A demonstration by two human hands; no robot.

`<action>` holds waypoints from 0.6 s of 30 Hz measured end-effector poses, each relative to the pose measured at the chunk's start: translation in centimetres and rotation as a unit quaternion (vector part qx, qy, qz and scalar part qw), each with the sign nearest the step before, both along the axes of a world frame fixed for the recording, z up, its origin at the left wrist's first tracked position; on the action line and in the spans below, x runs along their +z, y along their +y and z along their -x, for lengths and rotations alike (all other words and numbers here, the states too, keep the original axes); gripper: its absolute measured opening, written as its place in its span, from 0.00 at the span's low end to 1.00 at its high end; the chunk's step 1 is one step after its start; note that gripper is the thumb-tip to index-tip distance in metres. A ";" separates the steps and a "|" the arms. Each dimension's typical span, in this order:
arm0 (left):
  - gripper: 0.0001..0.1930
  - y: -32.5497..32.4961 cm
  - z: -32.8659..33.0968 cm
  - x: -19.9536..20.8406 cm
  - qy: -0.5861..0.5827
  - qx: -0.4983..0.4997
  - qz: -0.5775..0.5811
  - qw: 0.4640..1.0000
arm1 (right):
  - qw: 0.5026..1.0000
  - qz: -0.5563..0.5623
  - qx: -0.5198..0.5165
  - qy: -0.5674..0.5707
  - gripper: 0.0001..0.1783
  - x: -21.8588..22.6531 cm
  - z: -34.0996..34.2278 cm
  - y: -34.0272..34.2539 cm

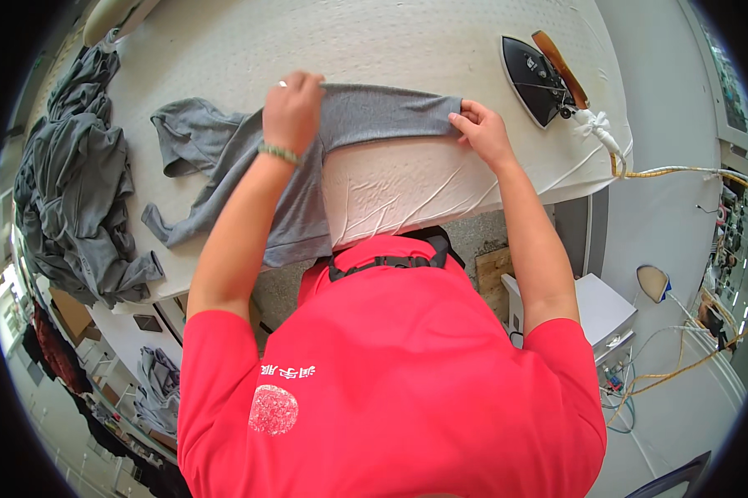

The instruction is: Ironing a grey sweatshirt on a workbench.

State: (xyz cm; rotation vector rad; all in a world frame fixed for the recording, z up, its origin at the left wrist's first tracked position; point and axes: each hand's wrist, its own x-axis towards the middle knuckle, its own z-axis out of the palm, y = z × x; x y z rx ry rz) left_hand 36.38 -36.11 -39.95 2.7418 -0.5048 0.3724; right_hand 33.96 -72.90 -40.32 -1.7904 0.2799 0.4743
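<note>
Iron: it lies on the desk, apart from the fabric. Whether it is hot, I cannot tell; if so, a careless reach could burn skin.
Gray garment: it is spread out left of the iron, one sleeve stretched toward it. Dragging that sleeve across could scorch it against a hot iron.
Right hand: just left of the iron, its grip pinches the sleeve's end. Too hard a pull might stretch or twist the fabric.
Left hand: farther left of the iron, above the sleeve's shoulder end; blurred, so I cannot tell whether its grip has hold. If loose, a tug from the right could shift the whole garment.
Cord: it trails right of the iron; a snag could jerk the iron.
Gray pile: far left of the iron, at the desk's edge; a bump could topple it.
</note>
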 end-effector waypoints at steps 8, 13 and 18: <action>0.20 -4.2 5.8 1.2 -0.017 -0.065 -0.015 0.998 | 0.999 0.033 -0.016 -0.015 0.31 0.6 0.3 0.3; 0.23 -5.0 6.7 0.8 0.009 -0.064 0.024 0.998 | 0.977 0.174 -0.018 -0.120 0.25 1.8 1.5 1.5; 0.27 -5.9 11.5 1.1 0.065 -0.081 0.044 0.994 | 0.816 0.318 0.223 -0.428 0.20 4.9 5.7 7.2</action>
